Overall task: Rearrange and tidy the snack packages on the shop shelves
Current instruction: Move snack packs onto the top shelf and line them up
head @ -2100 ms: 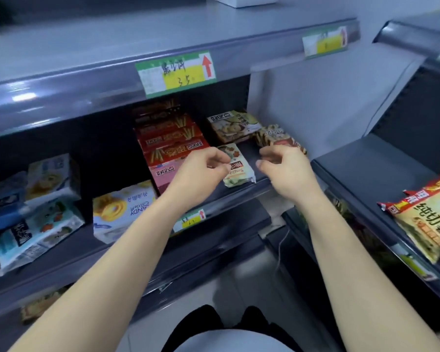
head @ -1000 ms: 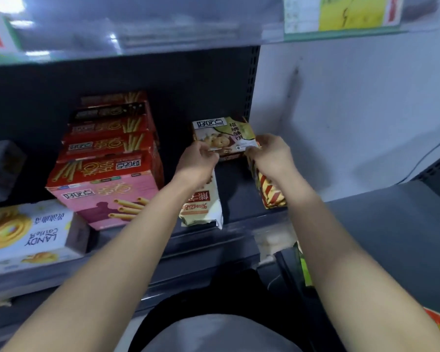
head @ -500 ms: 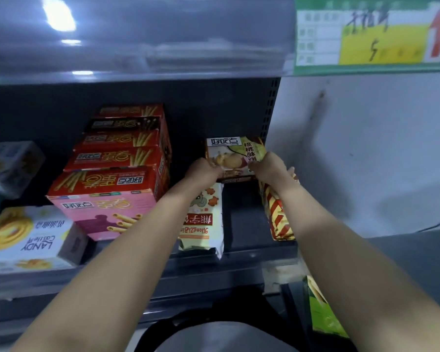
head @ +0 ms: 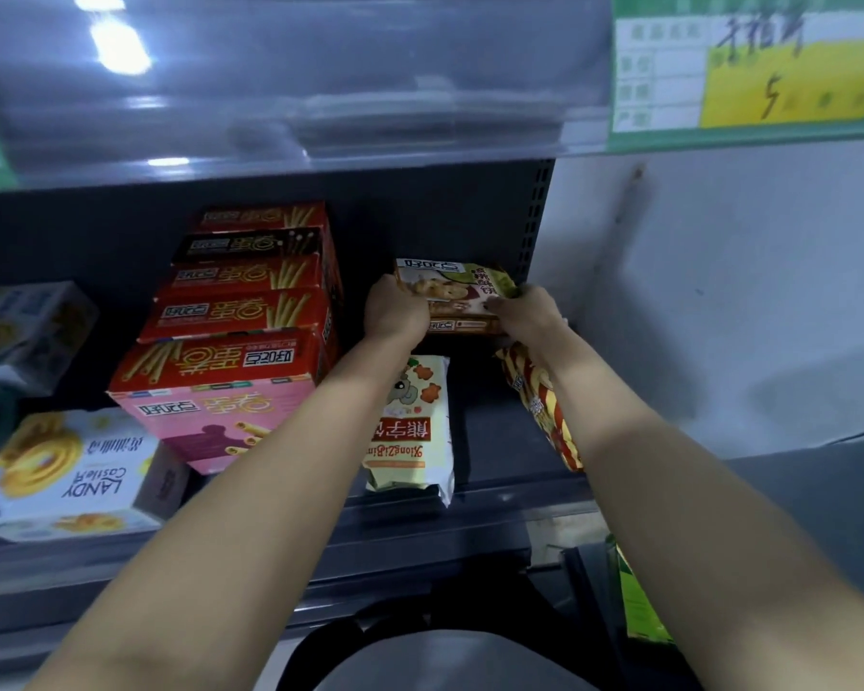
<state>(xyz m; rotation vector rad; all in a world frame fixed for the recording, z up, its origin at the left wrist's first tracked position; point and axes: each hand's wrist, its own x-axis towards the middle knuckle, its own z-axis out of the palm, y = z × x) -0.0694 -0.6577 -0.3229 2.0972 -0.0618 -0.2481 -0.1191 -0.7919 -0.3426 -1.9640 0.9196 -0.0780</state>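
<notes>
Shelf bay, right end: entry on current handling

- Item in hand: cookie pack (head: 457, 286), cream and green, far on the shelf (head: 495, 441) near the back panel, face tilted towards the viewer. It seems to sit on a second pack of the same kind.
- Left hand (head: 395, 311): fingers curled round the pack's left end, fingertips hidden behind it.
- Right hand (head: 525, 311): fingers curled round the right end, thumb pressed on the printed face.
- Change: two seconds ago both hands worked at the near edge, over the bear biscuit pack (head: 412, 426) and the striped pack (head: 544, 406). They then reached to the far pack and took hold. Over the last half second the grip is the same and the pack has barely shifted.
- Left lying: bear biscuit pack flat at the near edge, striped pack on its edge to the right, both under the forearms.
- Neighbours: stack of stick-biscuit boxes (head: 250, 311) to the left, LANDY box (head: 71, 471) further left.
- Judgement: the near packs look dealt with for now, and squaring or drawing forward the far pack is the step in hand
</notes>
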